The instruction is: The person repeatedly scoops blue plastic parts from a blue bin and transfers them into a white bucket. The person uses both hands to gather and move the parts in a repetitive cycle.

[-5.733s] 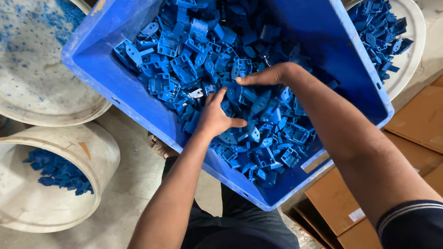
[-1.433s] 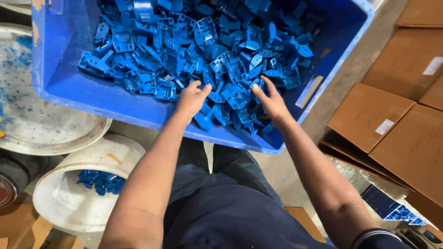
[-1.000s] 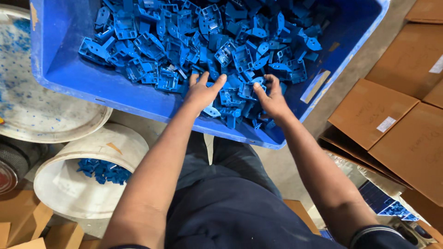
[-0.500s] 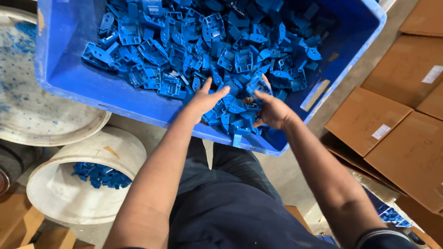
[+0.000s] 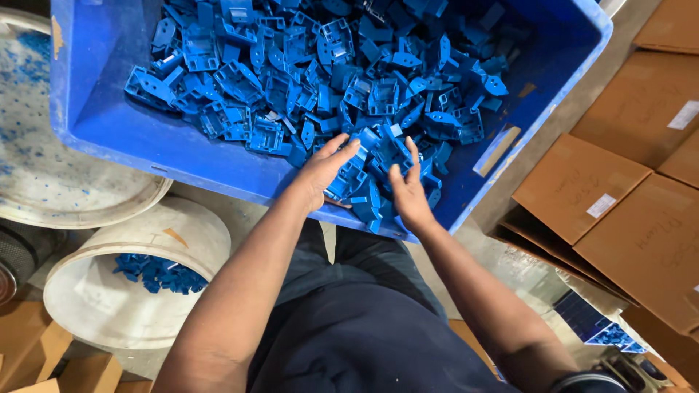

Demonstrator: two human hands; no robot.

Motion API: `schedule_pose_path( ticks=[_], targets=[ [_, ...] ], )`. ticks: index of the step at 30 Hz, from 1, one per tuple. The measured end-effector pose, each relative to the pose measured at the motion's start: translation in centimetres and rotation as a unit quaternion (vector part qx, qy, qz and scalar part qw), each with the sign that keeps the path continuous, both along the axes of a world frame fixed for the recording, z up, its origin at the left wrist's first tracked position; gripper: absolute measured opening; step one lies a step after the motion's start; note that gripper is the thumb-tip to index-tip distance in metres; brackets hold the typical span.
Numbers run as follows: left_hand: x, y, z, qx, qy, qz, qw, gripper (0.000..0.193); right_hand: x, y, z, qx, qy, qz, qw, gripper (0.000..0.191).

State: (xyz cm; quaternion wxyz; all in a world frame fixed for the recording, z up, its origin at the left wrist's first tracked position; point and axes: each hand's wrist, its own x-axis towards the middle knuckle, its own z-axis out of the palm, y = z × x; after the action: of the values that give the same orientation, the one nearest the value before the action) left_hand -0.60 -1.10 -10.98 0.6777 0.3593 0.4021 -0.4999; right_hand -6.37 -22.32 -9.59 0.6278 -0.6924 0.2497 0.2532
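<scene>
- Left hand (image 5: 320, 171) is resting on the blue plastic parts (image 5: 328, 80), fingers spread wide, clasping nothing.
- Right hand (image 5: 408, 191) is lying just beside it, fingers loosely open over the same heap.
- Parts are filling the blue crate (image 5: 109, 124), piled toward its near edge.
- White bucket (image 5: 109, 306), below left, is holding a few more.
- Cardboard boxes (image 5: 633, 211) are sitting at right.

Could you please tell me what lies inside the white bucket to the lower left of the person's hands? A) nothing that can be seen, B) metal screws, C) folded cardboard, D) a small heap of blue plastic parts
D: the white bucket, tipped toward the camera, holds a small heap of blue plastic parts like those in the blue crate.
</scene>
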Motion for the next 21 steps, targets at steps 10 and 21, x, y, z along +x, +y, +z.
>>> schedule_pose_path(
  ticks=[10,21],
  targets=[
    [1.1,0.1,1.2,0.007,-0.015,0.04,0.999,0.065,1.4,2.7,-1.8,-0.204,-0.11,0.06,0.971,0.052],
    [3.4,-2.6,4.7,-0.018,-0.169,0.264,0.95,0.063,9.9,1.4,3.1,-0.138,-0.115,0.057,0.982,0.028]
  ],
)
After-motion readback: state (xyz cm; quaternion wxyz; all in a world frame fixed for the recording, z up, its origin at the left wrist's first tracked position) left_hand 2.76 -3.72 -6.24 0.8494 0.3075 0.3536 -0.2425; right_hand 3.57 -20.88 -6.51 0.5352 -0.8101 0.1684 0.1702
